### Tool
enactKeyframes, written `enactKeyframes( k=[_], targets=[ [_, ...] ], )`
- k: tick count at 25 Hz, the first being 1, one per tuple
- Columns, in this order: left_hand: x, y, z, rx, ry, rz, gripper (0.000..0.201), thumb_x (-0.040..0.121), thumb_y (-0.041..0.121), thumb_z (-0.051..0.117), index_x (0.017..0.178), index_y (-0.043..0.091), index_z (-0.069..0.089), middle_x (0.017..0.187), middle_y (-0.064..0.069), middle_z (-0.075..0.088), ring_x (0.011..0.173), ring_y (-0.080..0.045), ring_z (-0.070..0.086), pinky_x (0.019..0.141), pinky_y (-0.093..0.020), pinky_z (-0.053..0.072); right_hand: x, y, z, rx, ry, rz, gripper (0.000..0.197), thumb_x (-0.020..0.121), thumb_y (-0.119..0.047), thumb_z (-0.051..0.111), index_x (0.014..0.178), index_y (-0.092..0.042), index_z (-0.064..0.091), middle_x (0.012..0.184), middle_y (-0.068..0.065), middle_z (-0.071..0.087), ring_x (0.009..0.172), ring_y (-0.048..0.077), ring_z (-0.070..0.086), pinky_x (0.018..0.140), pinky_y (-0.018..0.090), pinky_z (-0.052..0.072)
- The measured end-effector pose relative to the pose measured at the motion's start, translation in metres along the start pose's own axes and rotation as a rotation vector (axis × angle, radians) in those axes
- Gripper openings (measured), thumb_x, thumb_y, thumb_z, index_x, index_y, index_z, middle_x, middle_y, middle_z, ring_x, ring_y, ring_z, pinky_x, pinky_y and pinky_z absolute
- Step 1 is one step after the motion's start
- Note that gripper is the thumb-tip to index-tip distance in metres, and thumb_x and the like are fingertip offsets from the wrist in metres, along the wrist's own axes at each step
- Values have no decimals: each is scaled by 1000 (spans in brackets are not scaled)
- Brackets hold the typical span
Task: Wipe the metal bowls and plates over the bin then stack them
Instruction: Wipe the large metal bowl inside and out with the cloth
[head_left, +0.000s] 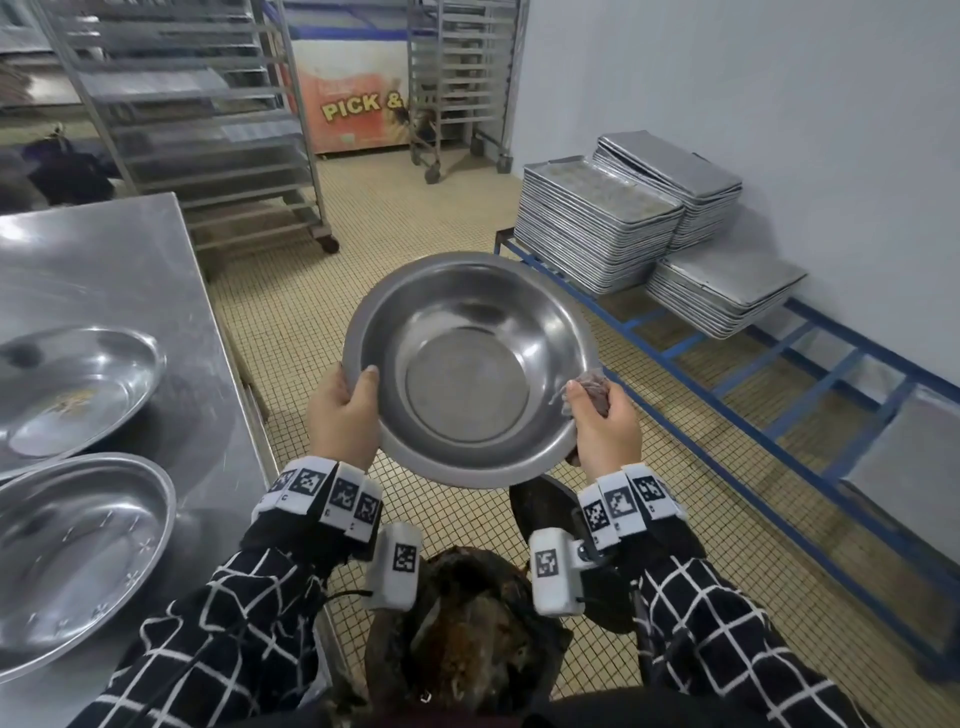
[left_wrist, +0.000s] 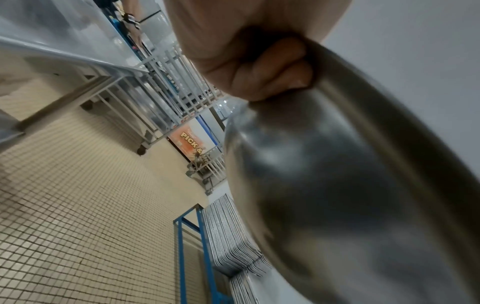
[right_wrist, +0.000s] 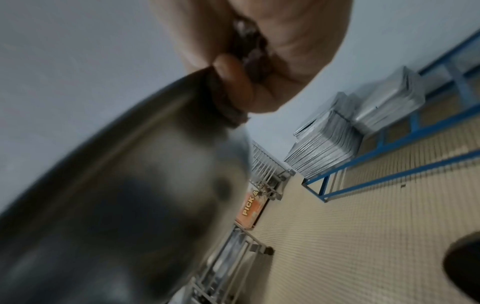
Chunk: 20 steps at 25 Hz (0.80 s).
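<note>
Holding a round, smooth steel bowl (head_left: 470, 364) above the bin (head_left: 467, 639), I note my left hand (head_left: 340, 415) clamps the near-left rim, thumb inside, fingers curled beneath. My right hand (head_left: 602, 423) pinches the right rim together with a crumpled brownish cloth (head_left: 592, 387). Two shallow polished plates (head_left: 78, 384) lie side by side on the brushed-metal counter (head_left: 130, 270). The bin's dark contents are half hidden by my wrists; both wrist views show the bowl's underside blurred.
</note>
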<state>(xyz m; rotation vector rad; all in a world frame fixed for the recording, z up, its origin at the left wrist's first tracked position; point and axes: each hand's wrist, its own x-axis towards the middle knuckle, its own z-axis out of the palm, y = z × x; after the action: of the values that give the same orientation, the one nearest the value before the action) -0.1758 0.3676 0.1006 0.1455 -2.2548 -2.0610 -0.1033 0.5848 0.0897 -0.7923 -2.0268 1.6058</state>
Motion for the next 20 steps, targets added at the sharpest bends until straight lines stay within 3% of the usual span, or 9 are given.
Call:
enactKeyframes(
  k=[5,10,12,15,17,20],
  targets=[
    [-14,2,10,-34,42,22,20,99,23,48,79,23,49,76,4,56,63,-7,54,51,-14,42,-15,-11,13,125,151,-29,13,91,-27,60,93,-15,55,80,-8,56,70,5,56,52,10,39],
    [-3,-3,-9,34,-132,-7,7,93,23,58,96,18,55,84,-3,63,69,-18,63,54,-24,50,-3,-8,1,131,25,-60,11,91,-24,60,99,-17,58,90,-2,63,81,12,63,67,22,51],
    [6,0,-19,35,-182,-16,14,91,21,61,103,18,54,89,-3,65,70,-17,68,55,-25,53,6,-6,-13,67,-94,-66,11,91,-25,61,101,-21,59,93,-1,64,83,15,65,73,29,54],
    [14,1,-29,91,-264,-44,14,91,25,62,101,20,55,91,-8,69,71,-23,70,56,-33,56,18,-6,-30,-82,-264,-92,4,89,-25,62,92,-26,60,87,3,65,72,17,65,65,26,54],
    [14,-2,-31,140,-311,-35,10,91,25,61,101,23,58,94,-10,70,77,-28,70,64,-42,58,23,-6,-34,-128,-307,-77,4,88,-26,64,91,-25,60,85,4,65,69,15,63,61,24,53],
    [11,-3,-28,150,-264,-8,5,94,22,56,97,25,58,93,-7,68,78,-27,68,64,-39,57,22,-6,-28,-115,-284,-26,11,88,-30,63,98,-24,62,93,4,67,80,19,66,74,34,56]
  ],
)
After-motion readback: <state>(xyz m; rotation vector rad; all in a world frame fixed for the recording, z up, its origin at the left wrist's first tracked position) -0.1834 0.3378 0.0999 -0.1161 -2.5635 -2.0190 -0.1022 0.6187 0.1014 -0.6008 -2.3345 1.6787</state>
